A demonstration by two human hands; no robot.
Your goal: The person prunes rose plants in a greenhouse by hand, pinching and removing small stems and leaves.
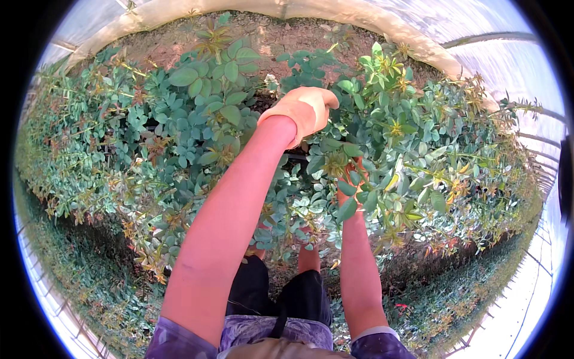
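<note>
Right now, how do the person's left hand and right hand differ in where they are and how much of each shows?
The left hand is raised high, in full view above the leafy plants; the right hand is lower and mostly hidden among the leaves. The left hand wears an orange glove, while too little of the right hand shows to tell. The left hand's fingers curl toward the foliage; the right hand's grip cannot be made out. Both reach into the same bushy plants.

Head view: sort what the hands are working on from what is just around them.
In hand:
left hand, reaching into the leafy bush
right hand, mostly hidden among its stems

Just around:
other bushes
bare soil
plastic tunnel cover
dark shorts
</note>
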